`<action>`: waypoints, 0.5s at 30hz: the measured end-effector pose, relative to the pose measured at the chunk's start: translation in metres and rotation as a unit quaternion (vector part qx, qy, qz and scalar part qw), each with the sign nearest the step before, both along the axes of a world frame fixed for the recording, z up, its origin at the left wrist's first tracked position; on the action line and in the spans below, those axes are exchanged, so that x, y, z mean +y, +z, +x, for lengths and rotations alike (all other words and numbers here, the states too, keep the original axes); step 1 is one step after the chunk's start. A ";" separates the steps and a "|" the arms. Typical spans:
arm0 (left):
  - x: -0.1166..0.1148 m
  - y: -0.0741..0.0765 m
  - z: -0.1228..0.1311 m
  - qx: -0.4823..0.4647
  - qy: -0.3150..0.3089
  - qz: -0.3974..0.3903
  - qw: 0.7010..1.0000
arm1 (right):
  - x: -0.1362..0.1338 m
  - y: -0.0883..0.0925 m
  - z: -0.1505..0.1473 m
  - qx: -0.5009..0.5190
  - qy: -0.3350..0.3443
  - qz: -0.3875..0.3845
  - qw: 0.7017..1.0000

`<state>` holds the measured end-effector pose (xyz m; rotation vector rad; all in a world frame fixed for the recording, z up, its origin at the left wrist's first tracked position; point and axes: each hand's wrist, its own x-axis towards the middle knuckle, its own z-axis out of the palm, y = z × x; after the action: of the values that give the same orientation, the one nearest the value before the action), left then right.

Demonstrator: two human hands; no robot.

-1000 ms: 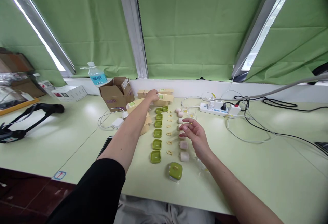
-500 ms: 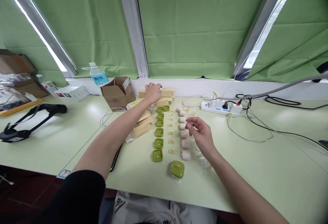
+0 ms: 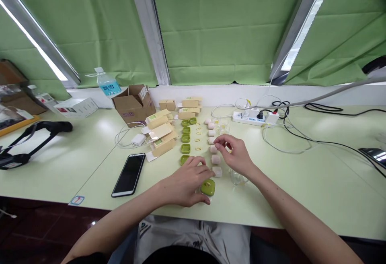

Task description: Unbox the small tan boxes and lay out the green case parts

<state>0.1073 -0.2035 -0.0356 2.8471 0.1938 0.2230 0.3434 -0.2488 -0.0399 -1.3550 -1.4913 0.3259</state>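
My left hand [image 3: 193, 180] reaches over the front of the table, fingers apart, thumb and fingertips on either side of a small square box with a green lid [image 3: 208, 187]. Whether it touches the box I cannot tell. My right hand [image 3: 237, 153] hovers by a column of pale pink rolls [image 3: 215, 159], its fingers loosely curled, with nothing visible in them. Left of the rolls runs a line of small yellow loops [image 3: 198, 140], and beyond it a column of green square lids [image 3: 185, 148]. My left hand hides the nearest of these. Clear containers [image 3: 238, 177] stand under my right forearm.
Opened cream cartons [image 3: 163, 133] lie left of the lids, more cartons [image 3: 189, 109] behind. A phone [image 3: 128, 174], a charger [image 3: 138, 139], a brown cardboard box [image 3: 134, 105] and a water bottle [image 3: 108, 83] stand left. A power strip [image 3: 251, 119] with cables lies back right.
My left hand has come back from the cartons at the rear to the green-lidded box at the front. My right hand stays beside the rolls in much the same pose. The view has shifted slightly.
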 end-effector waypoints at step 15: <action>0.034 0.025 0.021 -0.146 0.112 -0.148 0.972 | -0.020 -0.013 -0.010 0.002 0.105 -0.024 0.994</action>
<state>0.1280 -0.1698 -0.0105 2.4583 0.4473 0.6001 0.3334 -0.2693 -0.0526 -1.2355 -1.6348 0.5008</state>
